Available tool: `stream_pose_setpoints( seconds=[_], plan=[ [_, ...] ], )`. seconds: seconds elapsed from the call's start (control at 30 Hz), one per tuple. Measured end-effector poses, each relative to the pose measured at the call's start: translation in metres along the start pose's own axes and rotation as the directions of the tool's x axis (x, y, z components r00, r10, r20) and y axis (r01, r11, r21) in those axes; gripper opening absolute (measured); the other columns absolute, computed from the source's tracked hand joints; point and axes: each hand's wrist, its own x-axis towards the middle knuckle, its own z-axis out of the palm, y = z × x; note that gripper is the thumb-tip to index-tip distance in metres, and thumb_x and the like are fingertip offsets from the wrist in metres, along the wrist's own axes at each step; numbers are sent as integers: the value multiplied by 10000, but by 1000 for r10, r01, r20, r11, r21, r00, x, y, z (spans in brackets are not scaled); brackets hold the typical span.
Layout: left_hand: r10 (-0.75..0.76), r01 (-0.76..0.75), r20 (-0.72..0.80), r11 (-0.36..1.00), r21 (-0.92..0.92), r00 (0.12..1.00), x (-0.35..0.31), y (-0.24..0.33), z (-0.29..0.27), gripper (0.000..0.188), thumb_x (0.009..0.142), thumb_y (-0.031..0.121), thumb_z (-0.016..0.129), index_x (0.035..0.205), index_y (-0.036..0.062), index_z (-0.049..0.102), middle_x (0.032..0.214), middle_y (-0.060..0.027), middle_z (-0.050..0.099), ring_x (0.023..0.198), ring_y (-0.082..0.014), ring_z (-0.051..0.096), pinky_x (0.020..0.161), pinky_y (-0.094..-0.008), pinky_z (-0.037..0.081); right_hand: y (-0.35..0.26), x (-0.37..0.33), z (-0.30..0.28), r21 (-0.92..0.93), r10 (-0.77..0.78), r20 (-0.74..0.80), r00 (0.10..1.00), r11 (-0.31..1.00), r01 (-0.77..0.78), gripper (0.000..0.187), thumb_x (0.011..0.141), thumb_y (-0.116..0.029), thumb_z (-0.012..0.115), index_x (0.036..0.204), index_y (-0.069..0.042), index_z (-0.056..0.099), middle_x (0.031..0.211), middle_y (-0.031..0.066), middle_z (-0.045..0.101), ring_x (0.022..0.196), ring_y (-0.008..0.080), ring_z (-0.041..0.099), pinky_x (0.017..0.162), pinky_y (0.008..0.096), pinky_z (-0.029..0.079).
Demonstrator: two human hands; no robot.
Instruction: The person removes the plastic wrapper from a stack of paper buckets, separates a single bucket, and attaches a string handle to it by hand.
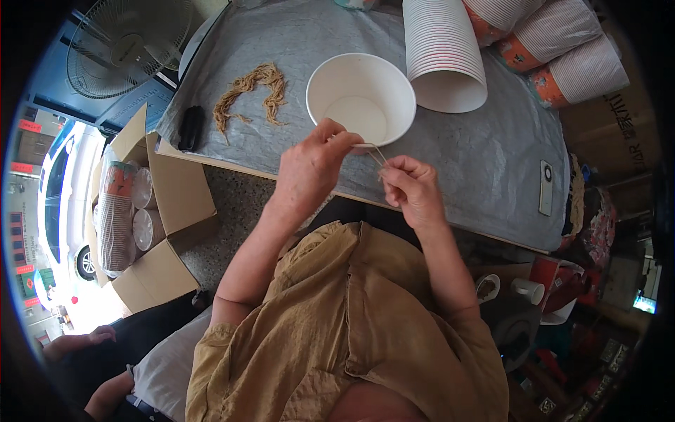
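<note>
Running between fingers [403,171] — thin cord [380,155], apparently.

Your table [225,166] wears a grey sheet [485,176] over a speckled grey floor [228,211]. Daylight's blown out on your left, white car [56,190] outside; fan [130,49] sits by a blue panel [137,104], upper left. Your right side's dim, small lit screen [644,304] near the edge.

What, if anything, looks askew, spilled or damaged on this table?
Nothing plainly spilled or damaged. Only the tan fibre bundle, left of the white tub, looks untidy: it lies loose and straggling on the grey cover.
</note>
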Motion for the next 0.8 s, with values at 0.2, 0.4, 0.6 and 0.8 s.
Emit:
stream_pose_setpoints(
  seconds=[0.2,0.4,0.6,0.8],
  plan=[
    [40,-41,29,999,34,999,13,-23,-14,225,900,-11,659,1090,87,729,1040,-85,686,874,-308,708,732,-390,566,-43,-15,-15,-212,-35,91,995,976,53,45,888,-23,706,870,11,682,679,14,615,512,48,499,437,200,371],
    [138,2,250,872,-490,958,27,21,-25,366,956,-35,583,1313,31,625,1112,-146,702,783,-202,719,729,-330,564,-70,-15,-9,-338,20,151,988,940,33,62,895,-38,702,867,12,680,670,0,601,522,28,481,444,189,346],
    [157,167,481,809,-563,862,44,24,-13,155,1037,114,554,1056,-19,631,830,-79,674,699,-154,678,627,-287,531,-80,-13,-13,-319,13,234,972,946,64,132,957,-125,704,985,3,687,730,-3,627,586,11,499,489,172,352],
    [2,431,556,631,-645,831,42,17,-11,193,1071,200,552,1041,26,630,824,19,615,677,-29,579,576,-198,468,-66,-18,-8,-253,-290,-32,957,928,273,209,1038,-207,618,1103,-8,632,848,53,652,598,22,492,507,183,386]
  ],
)
